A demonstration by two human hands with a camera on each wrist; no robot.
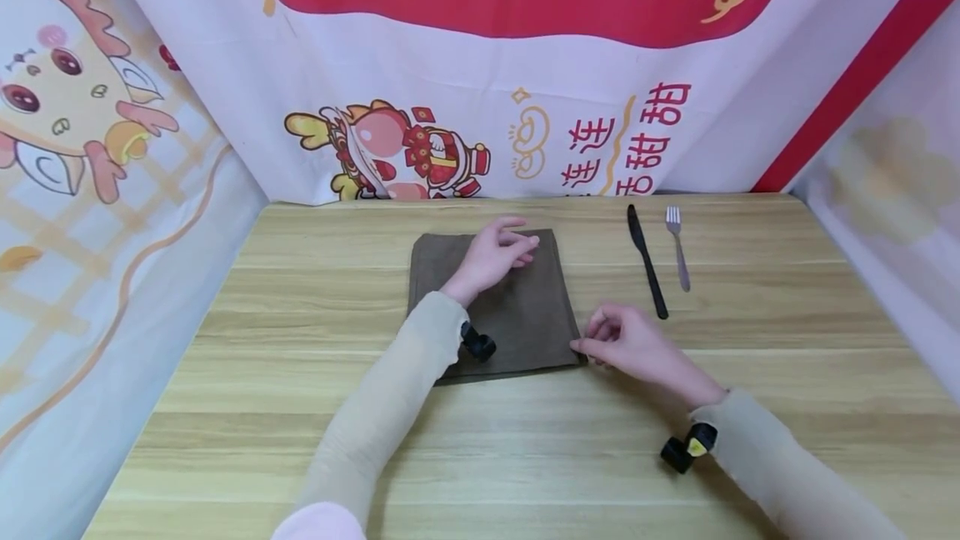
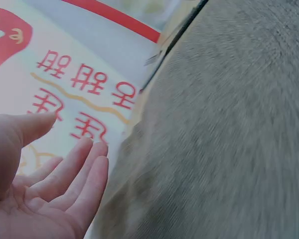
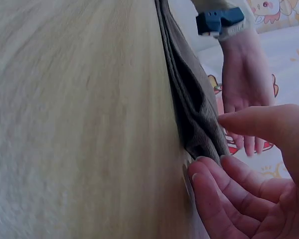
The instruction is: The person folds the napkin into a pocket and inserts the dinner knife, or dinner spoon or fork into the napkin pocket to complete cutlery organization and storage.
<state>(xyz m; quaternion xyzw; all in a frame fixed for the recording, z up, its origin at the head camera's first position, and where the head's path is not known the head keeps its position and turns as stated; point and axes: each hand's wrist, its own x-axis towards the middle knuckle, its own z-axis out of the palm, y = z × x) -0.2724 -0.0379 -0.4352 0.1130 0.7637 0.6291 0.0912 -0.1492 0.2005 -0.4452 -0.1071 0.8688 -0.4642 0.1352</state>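
Note:
A dark brown folded cloth [image 1: 528,315] lies flat on the wooden table, with several layers along its near edge. My left hand [image 1: 495,255] is over the cloth's far part, its fingers extended and relaxed, holding nothing. In the left wrist view its palm and fingers [image 2: 72,184] show beside the cloth [image 2: 229,119]. At the near right corner, my right hand [image 1: 630,342] has its thumb on the cloth. The right wrist view shows the layered corner [image 3: 202,129] between the thumb and curled fingertips [image 3: 204,167].
To the right of the cloth lie a black knife [image 1: 647,261] and a fork [image 1: 678,248]. The wooden table [image 1: 262,315] meets a printed curtain [image 1: 480,82] at its back edge. More printed fabric [image 1: 97,190] hangs at the left side.

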